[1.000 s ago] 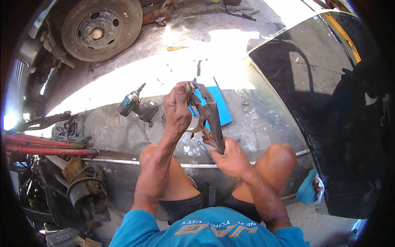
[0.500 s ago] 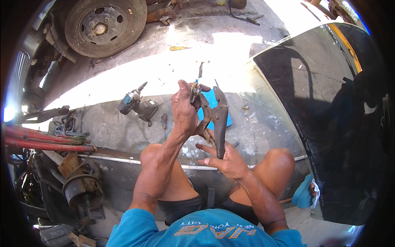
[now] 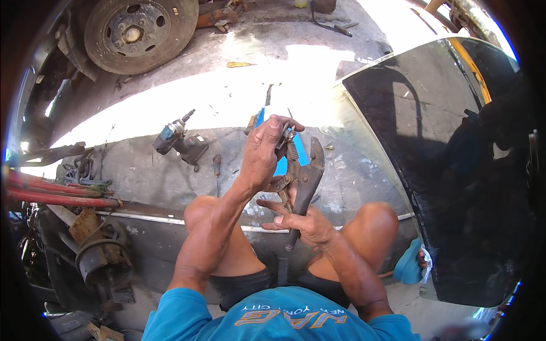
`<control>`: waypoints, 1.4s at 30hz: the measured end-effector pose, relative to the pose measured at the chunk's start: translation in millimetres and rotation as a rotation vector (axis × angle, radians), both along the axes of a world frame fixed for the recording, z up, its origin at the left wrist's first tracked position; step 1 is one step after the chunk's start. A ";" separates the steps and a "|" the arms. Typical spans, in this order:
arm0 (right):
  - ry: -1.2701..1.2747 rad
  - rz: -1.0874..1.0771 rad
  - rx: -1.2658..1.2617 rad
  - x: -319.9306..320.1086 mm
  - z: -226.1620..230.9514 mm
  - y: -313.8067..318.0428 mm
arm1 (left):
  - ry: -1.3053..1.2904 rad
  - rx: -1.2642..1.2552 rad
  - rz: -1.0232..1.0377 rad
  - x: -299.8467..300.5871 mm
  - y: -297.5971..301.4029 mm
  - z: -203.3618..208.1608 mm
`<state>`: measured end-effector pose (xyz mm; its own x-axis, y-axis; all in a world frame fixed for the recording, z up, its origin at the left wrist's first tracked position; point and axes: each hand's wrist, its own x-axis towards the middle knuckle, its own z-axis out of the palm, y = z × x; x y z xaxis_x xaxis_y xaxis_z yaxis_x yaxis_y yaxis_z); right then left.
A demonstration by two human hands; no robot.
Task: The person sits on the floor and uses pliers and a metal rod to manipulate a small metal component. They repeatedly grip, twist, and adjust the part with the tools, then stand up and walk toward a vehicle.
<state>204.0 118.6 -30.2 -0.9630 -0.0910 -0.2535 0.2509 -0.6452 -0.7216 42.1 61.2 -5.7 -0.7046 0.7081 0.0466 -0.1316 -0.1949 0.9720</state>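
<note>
Head view: we hold a worn pair of dark locking pliers [image 3: 310, 177] in front of us, above the floor and between our bent knees [image 3: 376, 219]. Our right hand [image 3: 311, 226] is loosely closed around the long handle, some of its fingers stretched out to the left. Our left hand [image 3: 264, 149], raised beside the pliers' head, pinches a small metal part [image 3: 288, 136]; we cannot tell whether that part touches the toothed jaw. The plier jaws stand apart, and through the gap we see a flat blue object [image 3: 281, 165] lying on the concrete floor beyond.

To the left of our hands lie a thin screwdriver [image 3: 216, 165] and, past it, a cordless driver [image 3: 169, 138]. On our right leans a large dark glass panel [image 3: 387, 102]; at the upper left stands a vehicle wheel [image 3: 116, 54].
</note>
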 end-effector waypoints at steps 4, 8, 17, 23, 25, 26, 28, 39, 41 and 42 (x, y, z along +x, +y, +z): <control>0.005 -0.053 0.167 0.0 -0.6 1.7 | 0.083 -0.001 0.014 0.0 -0.1 -2.2; 0.063 -0.082 0.304 3.3 -9.3 7.4 | 0.093 -0.062 0.026 -4.0 0.7 -4.5; 0.013 -0.348 1.232 1.6 -2.4 5.8 | 0.291 -0.215 0.094 -7.5 -4.4 1.5; -0.038 -0.425 1.481 -0.9 2.7 6.6 | 0.405 -0.237 0.153 -6.7 -7.3 2.1; -0.033 -0.427 1.523 -1.5 2.4 9.4 | 0.395 -0.236 0.140 -7.7 -9.7 2.6; -0.030 -0.416 1.532 -1.5 3.0 11.6 | 0.386 -0.224 0.122 -9.1 -11.5 2.0; -0.030 -0.397 1.555 -0.9 5.4 16.3 | 0.365 -0.195 0.080 -11.6 -14.1 0.1; -0.035 -0.460 1.684 0.4 4.3 22.4 | 0.571 -0.138 0.114 -7.2 -11.2 -2.7; -0.023 -0.458 1.689 1.0 4.4 24.2 | 0.633 -0.141 0.124 -8.3 -10.4 -4.4; -0.012 -0.462 1.702 0.8 3.8 25.0 | 0.668 -0.132 0.134 -9.6 -9.4 -4.8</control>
<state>204.8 143.5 -26.4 -0.8287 0.5124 0.2251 0.2920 0.7390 -0.6071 32.5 51.8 -10.5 -0.6368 0.6463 0.4205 0.5204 -0.0422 0.8529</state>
